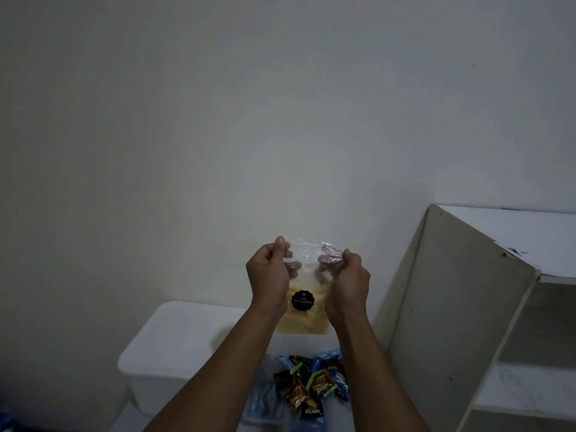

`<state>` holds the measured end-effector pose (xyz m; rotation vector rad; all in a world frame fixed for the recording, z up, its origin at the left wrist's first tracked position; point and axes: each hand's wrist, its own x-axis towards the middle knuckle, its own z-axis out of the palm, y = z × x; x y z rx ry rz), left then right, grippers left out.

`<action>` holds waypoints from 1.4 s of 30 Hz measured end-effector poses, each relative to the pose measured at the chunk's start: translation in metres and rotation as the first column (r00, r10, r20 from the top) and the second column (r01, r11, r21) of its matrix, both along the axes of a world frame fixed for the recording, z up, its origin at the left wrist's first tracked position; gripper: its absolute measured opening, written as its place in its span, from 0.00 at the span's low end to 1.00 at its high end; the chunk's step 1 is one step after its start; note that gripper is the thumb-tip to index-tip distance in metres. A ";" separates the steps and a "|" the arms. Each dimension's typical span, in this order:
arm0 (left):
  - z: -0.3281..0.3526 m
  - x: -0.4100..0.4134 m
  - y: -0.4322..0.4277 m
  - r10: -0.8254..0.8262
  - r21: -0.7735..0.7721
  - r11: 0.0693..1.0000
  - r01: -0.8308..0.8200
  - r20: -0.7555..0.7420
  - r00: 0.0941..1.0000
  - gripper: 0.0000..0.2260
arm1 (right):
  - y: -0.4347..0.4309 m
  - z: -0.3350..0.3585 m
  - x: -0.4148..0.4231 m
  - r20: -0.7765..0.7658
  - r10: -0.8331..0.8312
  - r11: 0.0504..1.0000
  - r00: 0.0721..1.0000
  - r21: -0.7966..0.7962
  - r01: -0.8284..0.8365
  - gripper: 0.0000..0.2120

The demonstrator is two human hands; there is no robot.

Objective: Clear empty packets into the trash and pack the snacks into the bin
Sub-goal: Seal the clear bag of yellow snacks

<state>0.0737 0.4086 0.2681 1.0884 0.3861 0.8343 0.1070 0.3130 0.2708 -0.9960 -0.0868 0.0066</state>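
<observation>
I see left hand [269, 275] and right hand [346, 285] each pinching the top edge of the clear bag of yellow sticks [304, 322], held up above the white bin [174, 344] and small packets [311, 388]; I'd press its mouth flat and closed before lowering it in.

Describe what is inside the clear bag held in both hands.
Pale yellow snack sticks fill the lower part of the clear bag; its top looks empty. A black label and the left hand and right hand cover some sticks.
</observation>
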 end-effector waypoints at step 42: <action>-0.054 -0.015 0.007 -0.355 0.025 0.922 0.387 -0.346 0.869 0.04 | -0.018 -0.057 0.002 -0.144 0.357 0.777 0.923 -0.503 -0.379 0.09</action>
